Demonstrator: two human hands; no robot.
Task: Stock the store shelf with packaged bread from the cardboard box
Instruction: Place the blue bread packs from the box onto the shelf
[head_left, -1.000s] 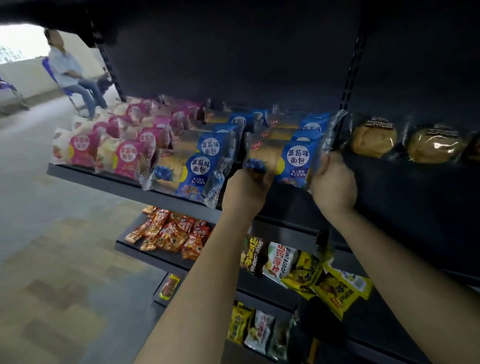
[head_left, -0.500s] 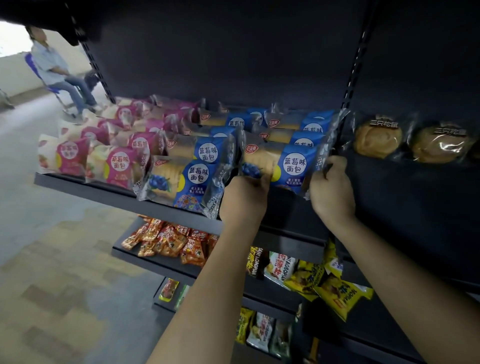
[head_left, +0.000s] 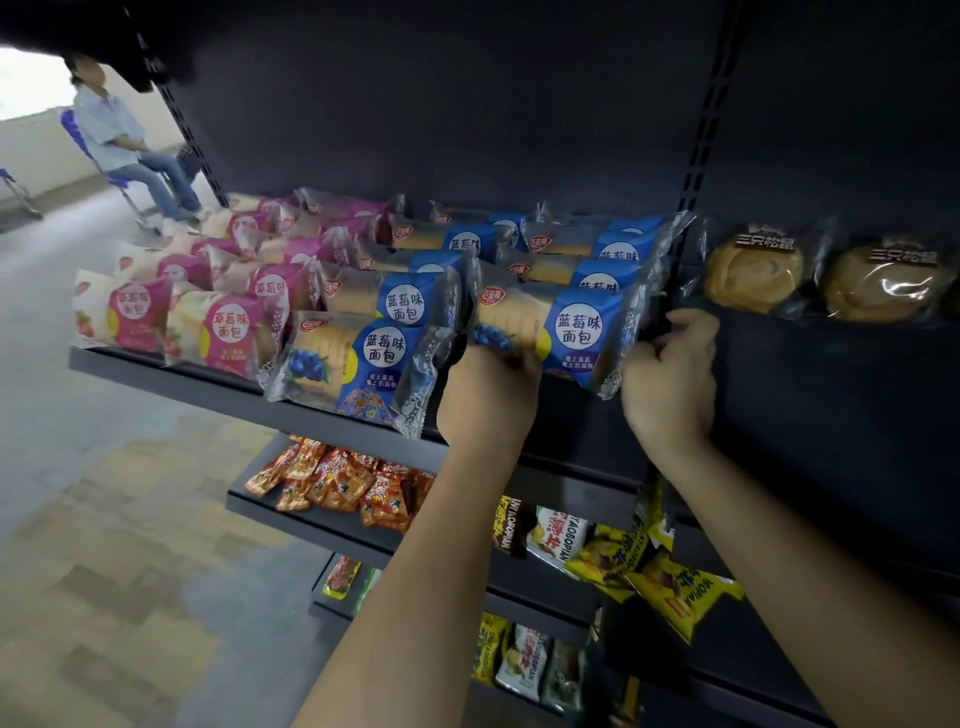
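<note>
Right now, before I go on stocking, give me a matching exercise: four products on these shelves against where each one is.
Things:
1. front-right blue bread pack
2. pink bread packs
3. round buns
4. yellow snack bags

Places:
A. far left of the bread row
B. below the bread, beside the right forearm
C. between the left hand and the right hand
D. right of the slotted upright

Pairs: 1-C, 2-A, 3-D, 4-B

Sole view, head-worn and wide-angle: the camera is facing forward and slightly downward, standing close to the shelf (head_left: 208, 387), with the floor (head_left: 78, 519) showing at left.
</note>
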